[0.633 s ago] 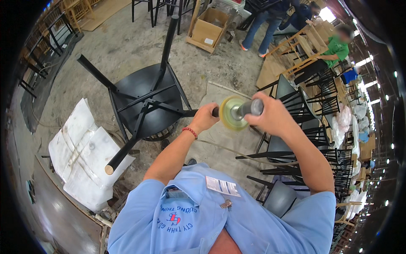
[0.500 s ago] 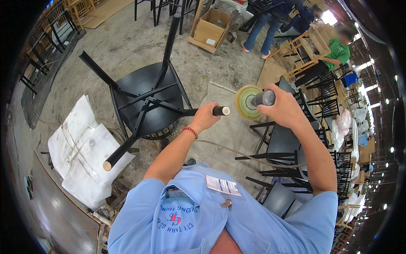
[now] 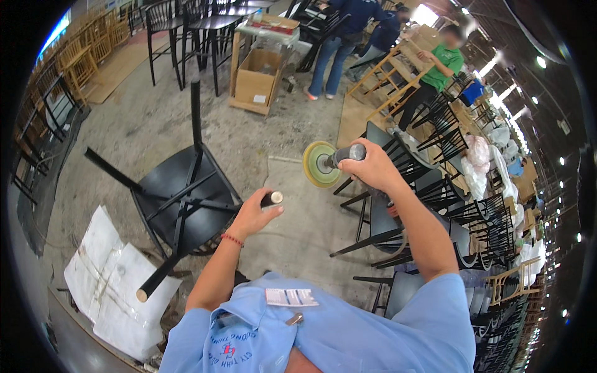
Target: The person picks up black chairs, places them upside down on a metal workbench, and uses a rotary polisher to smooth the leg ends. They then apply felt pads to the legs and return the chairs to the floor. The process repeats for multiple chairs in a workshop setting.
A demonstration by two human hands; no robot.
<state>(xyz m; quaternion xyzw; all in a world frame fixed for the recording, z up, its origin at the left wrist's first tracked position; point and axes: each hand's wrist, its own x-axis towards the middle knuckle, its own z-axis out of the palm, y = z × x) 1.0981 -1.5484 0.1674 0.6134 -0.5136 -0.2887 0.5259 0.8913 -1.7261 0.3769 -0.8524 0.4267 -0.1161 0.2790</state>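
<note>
1. Since the earlier frame, has drawn the sander farther to the right and far side of the leg, and has loosened the thumb of the left hand.
2. At right, holds the sander by its dark body in a closed right hand, with the disc clear of the leg; presumably gripped there to keep fingers off the disc.
3. At centre, rests the left hand about the leg just short of its pale end, thumb spread wide; cannot tell how firmly the hidden fingers wrap round. Probably placed there to steady the leg while leaving the end bare.
4. At left, shows the chair upturned, crossbars uppermost, with the held leg pointing right; likely inverted to bring leg ends within reach.
5. Near left, shows a white sheet beside the chair, partly hidden by another leg; perhaps padding.
6. To the right, shows black chairs closely grouped, perhaps to save floor; on the far side, an open box.
</note>
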